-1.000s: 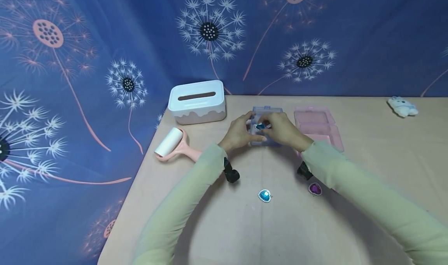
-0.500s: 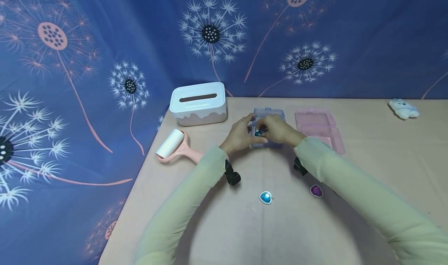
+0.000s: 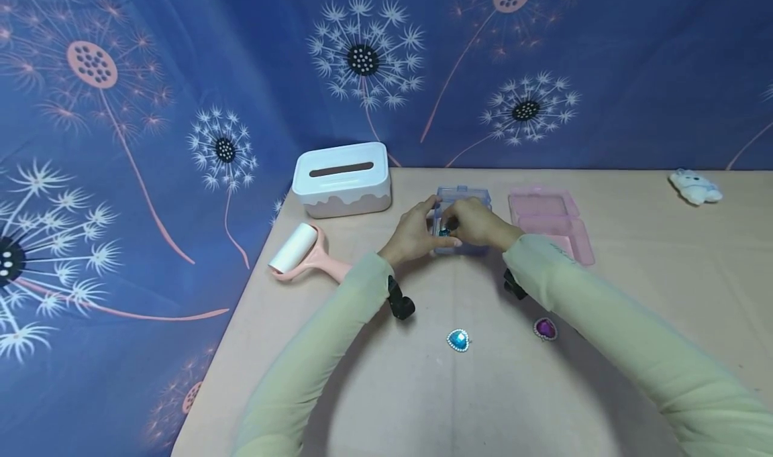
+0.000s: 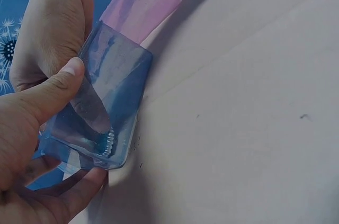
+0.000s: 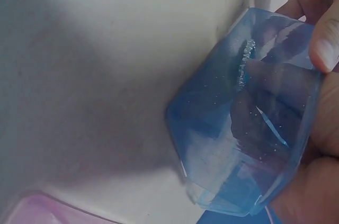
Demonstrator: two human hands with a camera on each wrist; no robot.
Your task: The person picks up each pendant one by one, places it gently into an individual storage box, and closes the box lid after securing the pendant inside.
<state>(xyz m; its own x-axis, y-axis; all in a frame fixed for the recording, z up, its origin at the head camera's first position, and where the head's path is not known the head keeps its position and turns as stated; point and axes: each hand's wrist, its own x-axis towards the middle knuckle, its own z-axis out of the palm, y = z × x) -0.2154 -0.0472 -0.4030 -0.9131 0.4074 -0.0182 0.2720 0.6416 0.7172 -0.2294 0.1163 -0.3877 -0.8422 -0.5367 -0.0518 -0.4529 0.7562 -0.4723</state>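
A see-through blue plastic box [image 3: 464,193] stands with its lid open near the back of the table. My left hand [image 3: 413,234] grips its left side, thumb [image 4: 66,75] along the near wall and fingertips at the end. The fingers of my right hand [image 3: 477,222] reach down inside, pinching a blue gem [image 5: 246,62] with a rhinestone edge. Through the wall in the left wrist view, this gem [image 4: 109,142] shows low at one end of the box. On the table nearer me lie a light-blue heart gem [image 3: 458,340] and a purple heart gem [image 3: 545,329].
A pink see-through box [image 3: 576,232] lies open right of the blue one. Leftward are a white tissue box [image 3: 342,175] and a pink-handled lint roller [image 3: 296,249]. A small white plush toy [image 3: 694,186] sits at the far right, before a dandelion-print blue cloth [image 3: 423,61].
My right hand has lowered the blue gem into the blue box and moved slightly left. My left hand keeps its grip on the box. The view has shifted a little.
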